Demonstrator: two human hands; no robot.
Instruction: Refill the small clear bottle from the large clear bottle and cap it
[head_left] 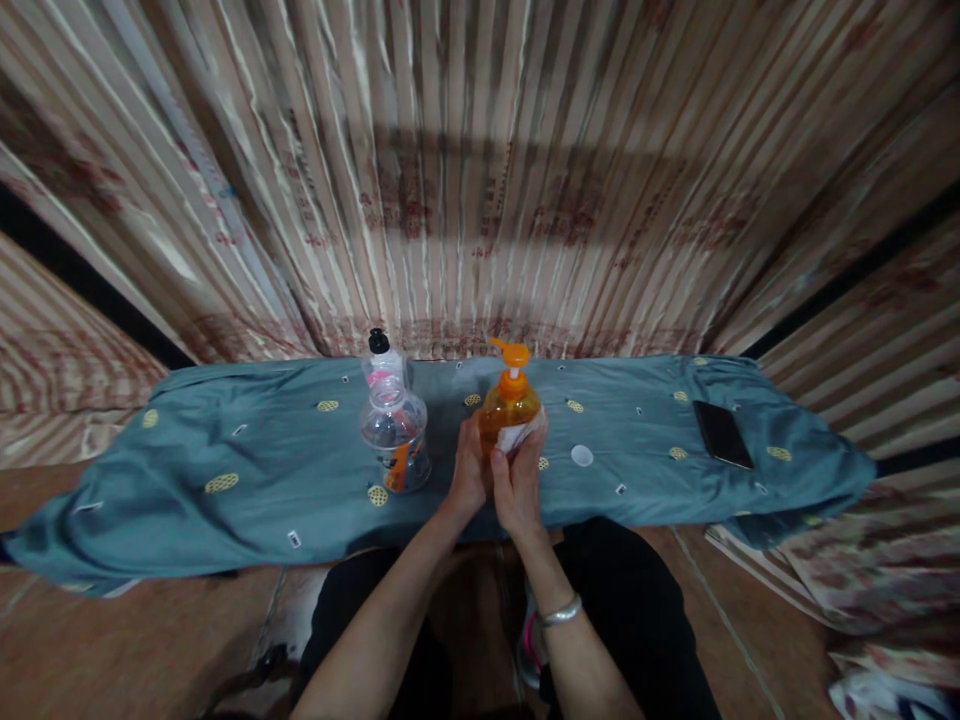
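- Pump bottle (512, 412), one, amber with an orange pump top: in the head view it stands upright between the two hands, at the front middle of the cloth-covered surface, its spout pointing left. Whether its base touches the cloth cannot be told.
- Left hand (469, 468), one: curled partly closed against the left side of the bottle, which it grips.
- Right hand (519, 480), one: closed round the right side of the same bottle, its thumb across the front. A single white piece (514, 434) lies between this hand and the bottle; whether it is tissue or label cannot be told.
- One silver bangle (561, 612) circles the right wrist.
- Two more bottles stand left of the hands: one clear bottle (393, 435) with an orange label, and just behind it one black-capped bottle (384, 362) with pink on it.
- One white disc (581, 456) lies flat just right of the hands.
- One black phone (722, 434) lies farther right, well apart from the bottles.
- One blue-green cloth (247, 430), printed with yellow pineapples, covers the surface beneath them all.
- Pleated curtain (465, 200) with reddish prints hangs behind.
- Two dark-clad legs show below, with one pink-trimmed shoe (531, 645) between them.
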